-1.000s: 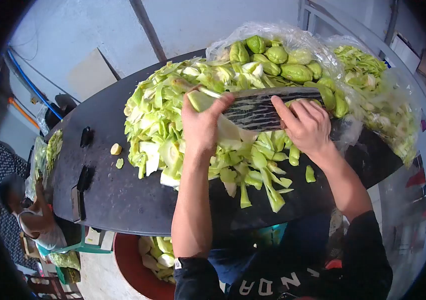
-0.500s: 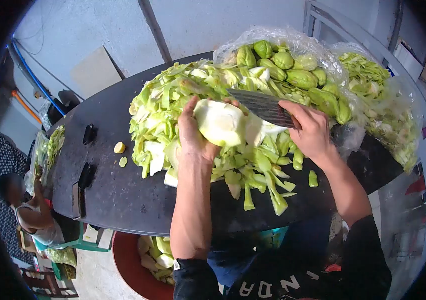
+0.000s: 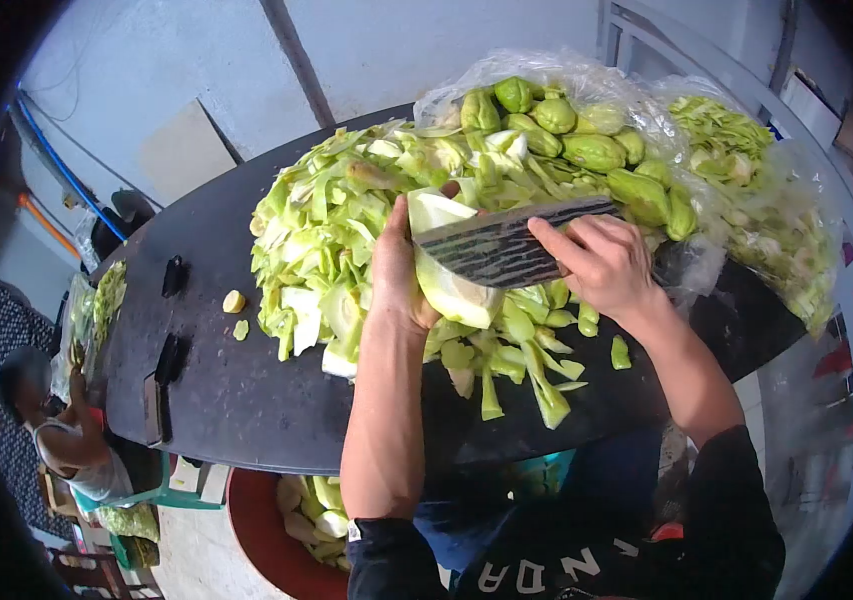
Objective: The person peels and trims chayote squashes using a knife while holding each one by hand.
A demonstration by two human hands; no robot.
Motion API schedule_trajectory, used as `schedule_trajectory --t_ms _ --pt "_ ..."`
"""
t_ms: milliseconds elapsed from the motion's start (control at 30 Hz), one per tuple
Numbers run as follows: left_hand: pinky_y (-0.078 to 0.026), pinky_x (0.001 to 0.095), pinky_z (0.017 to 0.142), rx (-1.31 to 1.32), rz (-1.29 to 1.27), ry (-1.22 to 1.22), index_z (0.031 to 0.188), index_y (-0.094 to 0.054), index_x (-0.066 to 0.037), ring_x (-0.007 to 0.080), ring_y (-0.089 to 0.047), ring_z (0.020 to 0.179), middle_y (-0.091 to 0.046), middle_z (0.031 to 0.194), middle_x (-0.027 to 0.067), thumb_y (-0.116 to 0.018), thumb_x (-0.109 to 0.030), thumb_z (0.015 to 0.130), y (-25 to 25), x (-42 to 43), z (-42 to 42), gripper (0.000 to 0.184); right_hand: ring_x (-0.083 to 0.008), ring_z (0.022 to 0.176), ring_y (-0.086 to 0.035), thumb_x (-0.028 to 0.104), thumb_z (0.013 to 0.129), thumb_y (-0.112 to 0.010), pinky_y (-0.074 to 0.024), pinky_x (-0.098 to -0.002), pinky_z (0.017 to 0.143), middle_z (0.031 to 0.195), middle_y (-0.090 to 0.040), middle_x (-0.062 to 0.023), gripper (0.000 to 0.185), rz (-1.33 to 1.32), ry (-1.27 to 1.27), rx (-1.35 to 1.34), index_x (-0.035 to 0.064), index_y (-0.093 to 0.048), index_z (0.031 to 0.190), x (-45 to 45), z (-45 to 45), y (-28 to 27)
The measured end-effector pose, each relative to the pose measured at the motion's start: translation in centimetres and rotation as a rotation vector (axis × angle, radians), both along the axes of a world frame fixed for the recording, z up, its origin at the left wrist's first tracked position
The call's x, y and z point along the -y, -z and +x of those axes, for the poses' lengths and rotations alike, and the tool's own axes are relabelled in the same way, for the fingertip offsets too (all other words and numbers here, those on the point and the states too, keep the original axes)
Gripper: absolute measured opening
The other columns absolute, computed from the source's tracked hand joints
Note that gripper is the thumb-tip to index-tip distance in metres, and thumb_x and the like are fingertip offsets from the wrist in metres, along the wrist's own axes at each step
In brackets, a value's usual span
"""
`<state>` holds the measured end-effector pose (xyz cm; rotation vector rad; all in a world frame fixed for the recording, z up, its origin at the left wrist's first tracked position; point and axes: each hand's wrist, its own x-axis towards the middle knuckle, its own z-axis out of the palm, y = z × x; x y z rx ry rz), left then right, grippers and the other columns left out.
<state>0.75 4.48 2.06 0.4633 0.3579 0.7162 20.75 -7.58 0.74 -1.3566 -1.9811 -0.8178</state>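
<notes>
A pale, peeled chayote (image 3: 462,298) rests in my left hand (image 3: 399,270), whose fingers curl around its far side. My right hand (image 3: 602,262) grips a wide knife (image 3: 507,245) with a dark, streaked blade; the handle is hidden in my fist. The blade lies across the chayote, and a white slab of its flesh (image 3: 437,212) shows above the blade. Whether that slab is fully cut off, I cannot tell. Beneath both hands spreads a large heap of green and white peelings (image 3: 332,235).
Whole green chayotes (image 3: 595,152) lie in clear plastic at the back right, beside a bag of shreds (image 3: 737,150). The dark table (image 3: 247,410) holds a phone (image 3: 155,408) at left. Below stands a red tub (image 3: 257,530) with pale pieces. Another person (image 3: 72,440) sits far left.
My right hand has turned the knife and brought its blade down across the chayote. The chayote has tilted in my left hand, and a slab now stands apart above the blade.
</notes>
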Motion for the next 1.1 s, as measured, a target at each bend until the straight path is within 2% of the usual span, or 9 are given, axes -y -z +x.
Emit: schedule_trajectory --t_ms 233,300,367,467,600,767,933,1000,1100 --pt "-0.051 0.0449 0.098 -0.121 0.084 -0.046 0.137 -0.044 0.001 0.0343 -0.061 0.112 -0.057 0.129 0.022 -0.031 -0.041 0.106 0.1 1.1 1.5 0.054 -0.0267 0.067 -0.064 0.002 0.07 -0.07 -0.0518 -0.0381 0.059 0.076 -0.063 -0.0068 0.047 -0.057 0.16 -0.084 0.0109 -0.069 0.116 -0.8 1.2 0.9" --pt "-0.052 0.0475 0.095 -0.165 0.075 -0.039 0.135 -0.045 0.0 0.0344 -0.063 0.106 -0.059 0.123 0.0248 -0.03 -0.043 0.105 1.3 0.1 1.2 0.054 -0.0266 0.068 -0.065 0.002 0.073 -0.07 -0.0526 -0.0373 0.06 0.079 -0.065 -0.0083 0.044 -0.085 0.171 -0.187 0.0095 -0.068 0.116 -0.8 1.3 0.5" --pt "-0.054 0.0499 0.091 0.028 0.086 0.118 0.133 -0.046 -0.002 0.0356 -0.065 0.099 -0.063 0.111 0.0268 -0.031 -0.046 0.104 2.0 -0.3 0.8 0.054 -0.0265 0.069 -0.067 0.002 0.076 -0.07 -0.0533 -0.0365 0.061 0.083 -0.068 -0.0097 0.04 -0.111 0.18 -0.29 0.008 -0.067 0.116 -0.7 1.2 0.2" --pt "-0.053 0.0525 0.091 0.094 -0.099 0.005 0.127 -0.049 -0.005 0.0369 -0.065 0.097 -0.064 0.102 0.0271 -0.035 -0.046 0.103 1.5 -0.4 0.7 0.05 -0.0323 0.073 -0.068 0.002 0.079 -0.067 -0.0534 -0.0397 0.063 0.085 -0.069 -0.014 0.031 -0.149 0.056 -0.631 0.0096 -0.066 0.11 -0.4 0.8 -0.3" --pt "-0.051 0.0535 0.093 0.137 -0.104 -0.204 0.112 -0.052 -0.005 0.0377 -0.064 0.098 -0.064 0.102 0.0246 -0.043 -0.038 0.099 1.0 0.2 0.8 0.037 -0.0305 0.071 -0.068 0.0 0.075 -0.068 -0.0533 -0.0384 0.061 0.084 -0.069 -0.0131 0.036 -0.116 0.071 -0.524 0.0098 -0.067 0.11 -0.4 0.3 0.0" --pt "-0.044 0.052 0.103 0.162 -0.073 -0.489 0.111 -0.048 -0.004 0.0354 -0.059 0.109 -0.061 0.105 0.0188 -0.038 -0.022 0.093 1.7 -0.5 1.1 0.027 -0.0245 0.062 -0.064 -0.001 0.065 -0.068 -0.0518 -0.0362 0.057 0.073 -0.064 -0.0074 0.051 0.063 -0.068 -0.26 0.0111 -0.069 0.114 0.4 -0.9 -0.2" --pt "-0.042 0.0538 0.105 0.142 -0.103 -0.578 0.12 -0.05 0.002 0.0363 -0.057 0.115 -0.06 0.122 0.0215 -0.033 -0.025 0.095 1.0 -0.2 0.2 0.04 -0.0211 0.056 -0.057 0.0 0.061 -0.068 -0.0488 -0.0344 0.053 0.066 -0.053 -0.002 0.056 0.074 -0.122 -0.142 0.0112 -0.069 0.116 0.9 -2.3 -0.1" --pt "-0.041 0.0539 0.106 0.122 -0.152 -0.586 0.131 -0.05 0.003 0.0347 -0.056 0.119 -0.06 0.128 0.0195 -0.031 -0.029 0.096 0.7 -0.4 0.0 0.052 -0.0207 0.056 -0.057 0.001 0.061 -0.068 -0.0487 -0.0343 0.052 0.065 -0.053 -0.0016 0.056 0.066 -0.14 -0.136 0.0113 -0.069 0.115 0.5 -3.0 0.5" --pt "-0.042 0.0534 0.106 0.081 -0.165 -0.655 0.129 -0.05 0.004 0.0356 -0.056 0.119 -0.06 0.127 0.019 -0.03 -0.03 0.096 0.2 0.1 0.4 0.051 -0.0225 0.059 -0.061 0.0 0.063 -0.069 -0.0504 -0.0353 0.055 0.068 -0.059 -0.0036 0.05 -0.02 -0.166 -0.171 0.0101 -0.069 0.112 0.6 -3.6 0.8"
